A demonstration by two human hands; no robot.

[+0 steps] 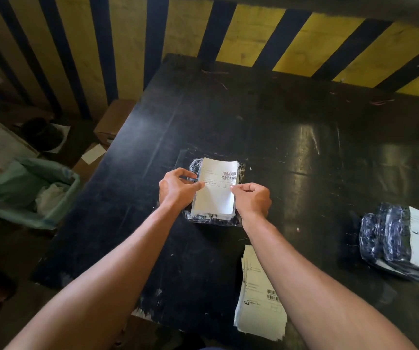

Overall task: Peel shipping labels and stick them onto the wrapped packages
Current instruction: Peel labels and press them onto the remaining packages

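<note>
Left arm: bare, stretched forward.
Left hand (178, 186): fingers curled, thumb and finger pinched together.
Right arm: bare, stretched forward.
Right hand (252, 198): fingers curled, fingertips pinching, just beside the left grip.

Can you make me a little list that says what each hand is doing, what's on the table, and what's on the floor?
left hand: pinches the left edge of the label
right hand: pinches the label's right edge
label: white, barcode showing, over the wrapped package
table: black
label stack: near table edge, under right arm
labelled packages: far right
floor: green-lined bin, cardboard box
</note>
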